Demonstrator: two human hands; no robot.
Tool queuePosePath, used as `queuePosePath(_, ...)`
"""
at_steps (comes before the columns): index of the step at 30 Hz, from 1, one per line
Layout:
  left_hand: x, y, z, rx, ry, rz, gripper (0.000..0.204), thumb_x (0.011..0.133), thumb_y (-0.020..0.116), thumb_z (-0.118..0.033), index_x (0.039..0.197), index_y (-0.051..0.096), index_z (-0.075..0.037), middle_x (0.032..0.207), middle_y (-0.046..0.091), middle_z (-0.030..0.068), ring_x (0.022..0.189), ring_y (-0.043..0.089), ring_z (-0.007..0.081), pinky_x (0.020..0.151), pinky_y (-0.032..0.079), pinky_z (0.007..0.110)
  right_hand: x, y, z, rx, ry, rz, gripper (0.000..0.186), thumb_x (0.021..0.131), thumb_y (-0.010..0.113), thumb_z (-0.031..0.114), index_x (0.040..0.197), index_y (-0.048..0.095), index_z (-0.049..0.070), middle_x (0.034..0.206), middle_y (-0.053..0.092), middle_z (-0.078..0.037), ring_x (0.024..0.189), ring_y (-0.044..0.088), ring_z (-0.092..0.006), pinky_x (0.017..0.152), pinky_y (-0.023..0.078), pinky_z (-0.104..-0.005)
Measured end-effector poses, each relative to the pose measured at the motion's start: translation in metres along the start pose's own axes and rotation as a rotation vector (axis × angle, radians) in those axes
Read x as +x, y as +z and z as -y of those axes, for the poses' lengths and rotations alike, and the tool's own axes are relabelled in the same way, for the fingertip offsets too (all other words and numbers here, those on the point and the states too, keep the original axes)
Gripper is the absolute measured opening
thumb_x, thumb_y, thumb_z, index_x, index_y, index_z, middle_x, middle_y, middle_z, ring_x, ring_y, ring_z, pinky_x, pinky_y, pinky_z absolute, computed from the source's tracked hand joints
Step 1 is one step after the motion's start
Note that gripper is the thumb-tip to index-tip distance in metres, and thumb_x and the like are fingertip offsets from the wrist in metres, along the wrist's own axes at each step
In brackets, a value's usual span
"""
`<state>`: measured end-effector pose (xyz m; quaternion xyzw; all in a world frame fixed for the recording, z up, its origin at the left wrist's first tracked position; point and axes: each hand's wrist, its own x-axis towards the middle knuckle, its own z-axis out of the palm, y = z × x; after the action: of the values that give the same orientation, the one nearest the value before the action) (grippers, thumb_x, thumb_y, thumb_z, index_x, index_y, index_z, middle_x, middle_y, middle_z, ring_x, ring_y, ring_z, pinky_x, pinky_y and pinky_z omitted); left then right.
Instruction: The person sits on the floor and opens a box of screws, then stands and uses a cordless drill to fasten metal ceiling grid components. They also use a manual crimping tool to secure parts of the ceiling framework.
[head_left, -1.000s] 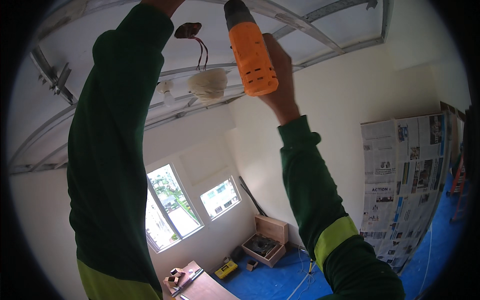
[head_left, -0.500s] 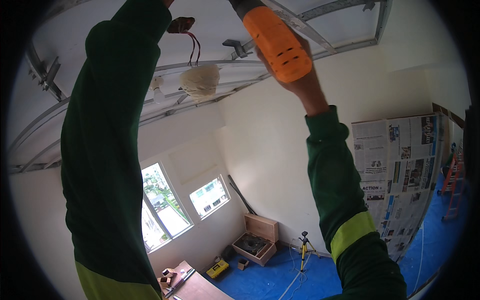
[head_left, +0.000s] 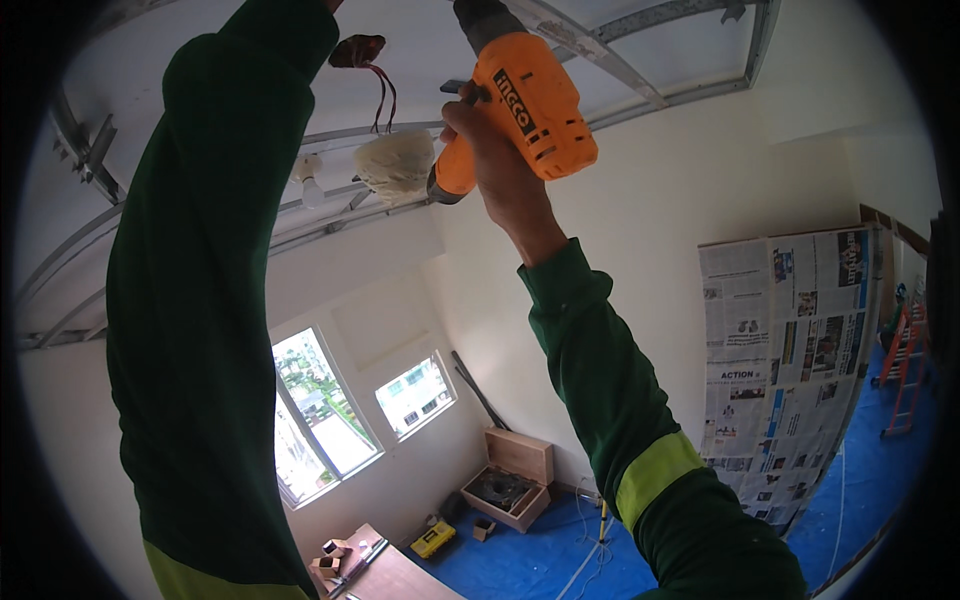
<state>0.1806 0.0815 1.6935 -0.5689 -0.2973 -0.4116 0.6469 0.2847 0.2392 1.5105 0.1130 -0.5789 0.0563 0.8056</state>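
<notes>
My right hand (head_left: pixel 500 165) is wrapped round the handle of an orange and black power drill (head_left: pixel 535 105). The drill is tilted up toward the ceiling, its dark chuck at the top edge of the picture. My left arm (head_left: pixel 200 280), in a dark green sleeve, reaches up past the top edge; only a bit of wrist shows, and the hand itself is out of the picture. Near the left cuff, reddish wires (head_left: pixel 383 95) hang from a hole in the ceiling. A pale bowl-shaped piece (head_left: pixel 393 165) hangs below them, just left of the drill handle.
Metal ceiling framing (head_left: pixel 610 60) runs overhead, with a light bulb (head_left: pixel 312 192) beside it. Below are a tabletop (head_left: pixel 395 570), a yellow toolbox (head_left: pixel 433 540), an open wooden box (head_left: pixel 510 500) and blue floor sheeting (head_left: pixel 600 560). A newspaper-covered panel (head_left: pixel 740 400) and an orange ladder (head_left: pixel 903 370) stand right.
My right hand has moved left with the drill, which has turned so its side and handle show. The right forearm has swung left across the yellow tripod. My left arm has shifted slightly left.
</notes>
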Motion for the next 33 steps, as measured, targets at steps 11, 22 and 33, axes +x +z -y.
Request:
queuePosePath(11, 0.014, 0.012, 0.005, 0.012, -0.019, 0.039, 0.075, 0.104, 0.056, -0.072, 0.101, 0.084, -0.002, 0.096, 0.082, 0.0182, 0.097, 0.079, 0.0366, 0.09, 0.057, 0.051, 0.006, -0.005, 0.001, 0.035, -0.057, 0.015, 0.019, 0.093, 0.075, 0.007, 0.111, 0.067, 0.005, 0.09, 0.068, -0.004, 0.077, 0.071, -0.0158, 0.075, 0.058, -0.0363)
queuePosePath(22, 0.003, 0.0, -0.005, 0.014, -0.05, 0.07, 0.076, 0.104, 0.055, -0.073, 0.101, 0.084, -0.003, 0.094, 0.082, 0.017, 0.094, 0.079, 0.0358, 0.088, 0.058, 0.049, 0.008, -0.004, 0.0, 0.027, -0.059, 0.008, 0.02, 0.093, 0.076, 0.006, 0.111, 0.067, 0.005, 0.092, 0.068, -0.003, 0.078, 0.071, -0.0158, 0.075, 0.059, -0.0363)
queuePosePath(33, 0.006, 0.001, -0.002, 0.005, -0.038, 0.053, 0.076, 0.103, 0.056, -0.074, 0.096, 0.084, -0.003, 0.093, 0.081, 0.0182, 0.093, 0.079, 0.0363, 0.086, 0.058, 0.05, 0.007, -0.008, -0.001, 0.027, -0.06, 0.012, 0.021, 0.092, 0.076, 0.005, 0.112, 0.068, 0.004, 0.095, 0.068, -0.003, 0.078, 0.071, -0.016, 0.074, 0.058, -0.0366)
